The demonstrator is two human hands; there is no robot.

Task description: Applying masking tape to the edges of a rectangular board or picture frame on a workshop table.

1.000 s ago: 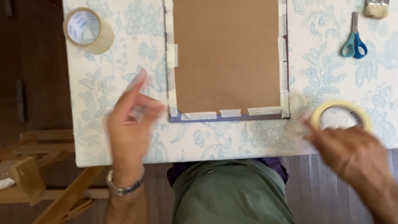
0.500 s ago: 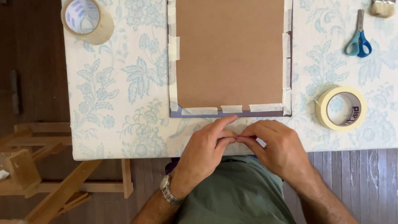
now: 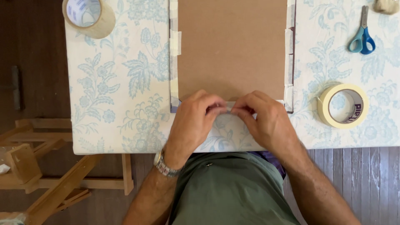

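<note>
Far left, a wide tape roll (image 3: 88,16) lies on the flowered cloth (image 3: 116,87), with a wooden easel (image 3: 46,175) on the floor beside the table. Right of the roll, a brown board (image 3: 231,46) lies flat, its edges lined with pale tape strips (image 3: 174,43). At the board's near edge the left hand (image 3: 192,125), a watch (image 3: 166,166) on its wrist, pinches a small strip (image 3: 228,106) of tape between fingers and thumb. The right hand (image 3: 266,121) pinches the same strip from the other side, fingertips nearly touching the left's. Right of the hands lies a masking tape roll (image 3: 343,105). Far right, blue scissors (image 3: 362,35) lie well apart.
</note>
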